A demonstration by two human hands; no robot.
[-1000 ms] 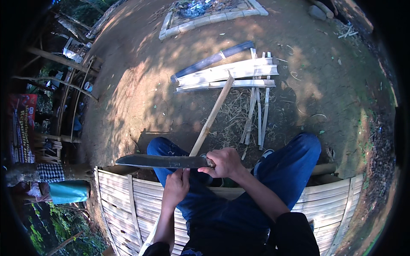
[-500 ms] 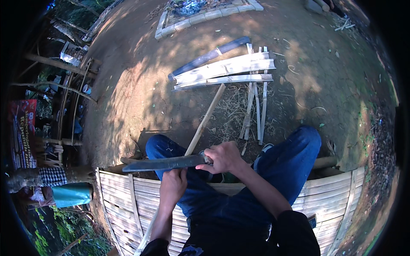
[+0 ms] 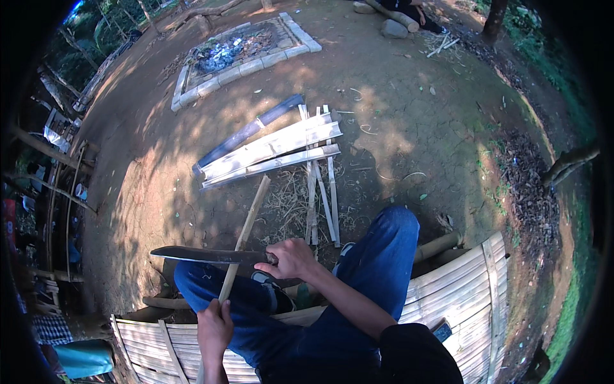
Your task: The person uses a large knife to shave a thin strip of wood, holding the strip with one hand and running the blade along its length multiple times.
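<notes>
Slanting forward from the left hand (image 3: 215, 328), the strip (image 3: 249, 223) is grasped by its fingers, the far end ahead of them and a little to their right, the near part running back beside the forearm. Clenched round its handle, the fingers of the right hand (image 3: 292, 259) hold the knife (image 3: 201, 255), whose blade reaches out to their left and crosses the strip ahead of the left fingers; whether the two touch cannot be told. Jeans (image 3: 384, 262) spread a knee to either side of the right fingers. On the ground (image 3: 441, 179) ahead of those fingers lie shavings (image 3: 286, 208) and slats (image 3: 312, 205), then wide pieces (image 3: 268, 146) of split bamboo and, beyond these, a dark tube (image 3: 246, 134). Farther ahead and to the left is a fire pit (image 3: 249, 68). Behind the right fingers, well to their right, a phone (image 3: 442, 331) rests on the slatted desk (image 3: 448, 288).
</notes>
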